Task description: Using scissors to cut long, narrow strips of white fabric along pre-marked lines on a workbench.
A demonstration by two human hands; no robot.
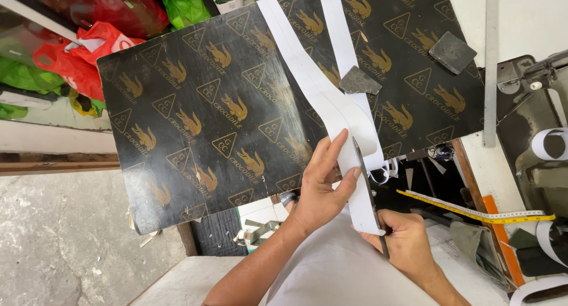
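My left hand (322,185) holds the white strip (349,134) in a firm grip over the black surface (195,117); my right hand (405,241) grips the scissors (368,190), blade touching the strip.

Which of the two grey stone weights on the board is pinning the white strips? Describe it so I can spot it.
Start at the black board with gold emblems and follow the white strips that run down it toward the left hand. The weight sits midway along them, on their right edge. It is jagged and roughly triangular, unlike the squarer stone lying apart near the board's right side.
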